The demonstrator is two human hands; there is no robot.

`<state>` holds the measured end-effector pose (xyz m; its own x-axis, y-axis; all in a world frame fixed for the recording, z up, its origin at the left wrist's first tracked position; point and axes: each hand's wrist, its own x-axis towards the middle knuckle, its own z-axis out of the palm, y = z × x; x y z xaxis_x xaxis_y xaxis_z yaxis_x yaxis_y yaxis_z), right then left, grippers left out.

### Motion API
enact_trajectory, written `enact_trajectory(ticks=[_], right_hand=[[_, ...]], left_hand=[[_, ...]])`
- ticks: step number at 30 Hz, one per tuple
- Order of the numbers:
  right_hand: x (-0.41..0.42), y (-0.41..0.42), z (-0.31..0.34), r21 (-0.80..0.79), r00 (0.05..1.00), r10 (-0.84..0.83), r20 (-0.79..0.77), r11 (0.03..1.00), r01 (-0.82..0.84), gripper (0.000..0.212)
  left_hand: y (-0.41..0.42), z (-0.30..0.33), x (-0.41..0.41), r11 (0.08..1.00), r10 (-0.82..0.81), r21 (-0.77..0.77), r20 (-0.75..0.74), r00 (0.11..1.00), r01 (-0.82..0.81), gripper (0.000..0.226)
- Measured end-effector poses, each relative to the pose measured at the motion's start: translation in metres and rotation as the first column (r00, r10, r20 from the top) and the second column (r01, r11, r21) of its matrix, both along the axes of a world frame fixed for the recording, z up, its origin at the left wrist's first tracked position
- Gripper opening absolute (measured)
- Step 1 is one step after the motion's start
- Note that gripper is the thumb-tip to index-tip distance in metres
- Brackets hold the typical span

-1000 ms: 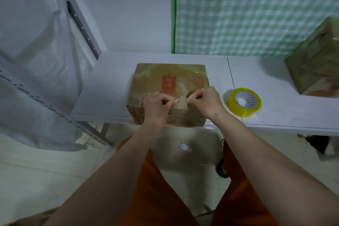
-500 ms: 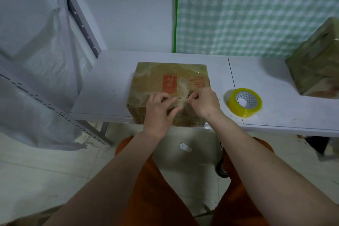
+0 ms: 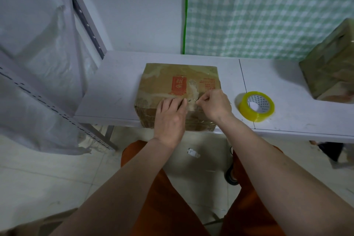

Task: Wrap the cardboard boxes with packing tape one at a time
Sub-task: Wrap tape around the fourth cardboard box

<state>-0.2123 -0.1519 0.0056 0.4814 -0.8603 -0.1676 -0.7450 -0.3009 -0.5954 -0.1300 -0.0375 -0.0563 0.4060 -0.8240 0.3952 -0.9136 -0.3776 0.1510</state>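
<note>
While flat on the box [image 3: 172,80], left hand [image 3: 169,115] open; right hand [image 3: 214,104] pinched shut.

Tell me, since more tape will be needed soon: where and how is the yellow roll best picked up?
The tape roll lies flat on the white table, hole up, just right of the box. Probably come from above with the right hand, nearest to it: thumb in the open core, fingers on the outer wall. Nothing touches it, so the rim is free all round.
</note>
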Motion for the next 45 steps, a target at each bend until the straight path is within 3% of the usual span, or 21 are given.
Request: enact_trajectory(ticks=[4, 9, 15, 19, 24, 30, 45], right_hand=[[-0.001, -0.001, 0.000, -0.004, 1.000, 0.005, 0.008, 1.000, -0.005, 0.011], [-0.001, -0.001, -0.003, -0.017, 0.999, 0.032, 0.017, 0.999, -0.031, 0.009], [-0.018, 0.000, -0.011, -0.026, 0.961, -0.010, 0.275, 1.000, 0.018, 0.005], [-0.015, 0.001, -0.009, -0.042, 0.990, -0.042, 0.137, 0.998, 0.048, 0.018], [-0.003, -0.009, -0.001, 0.048, 0.996, -0.089, 0.002, 0.995, 0.089, 0.017], [-0.010, -0.011, -0.004, 0.111, 0.992, -0.106, 0.064, 0.989, 0.099, 0.023], [0.006, -0.012, 0.002, 0.028, 0.990, -0.119, -0.074, 0.992, 0.122, 0.018]], left_hand=[[-0.007, 0.008, -0.006, 0.964, 0.051, 0.265, -0.084, 0.995, -0.027, 0.053], [-0.008, 0.004, -0.008, 0.961, 0.110, 0.266, -0.108, 0.988, -0.078, 0.052], [-0.009, 0.007, -0.016, 0.947, 0.170, 0.297, -0.136, 0.976, -0.124, 0.055], [-0.006, 0.006, -0.015, 0.954, 0.150, 0.277, -0.128, 0.980, -0.110, 0.052], [-0.006, 0.005, -0.012, 0.961, 0.135, 0.257, -0.134, 0.982, -0.097, 0.047], [-0.006, 0.007, -0.014, 0.959, 0.123, 0.271, -0.137, 0.983, -0.083, 0.047], [-0.009, 0.008, -0.008, 0.962, 0.135, 0.261, -0.184, 0.974, -0.084, 0.054]])
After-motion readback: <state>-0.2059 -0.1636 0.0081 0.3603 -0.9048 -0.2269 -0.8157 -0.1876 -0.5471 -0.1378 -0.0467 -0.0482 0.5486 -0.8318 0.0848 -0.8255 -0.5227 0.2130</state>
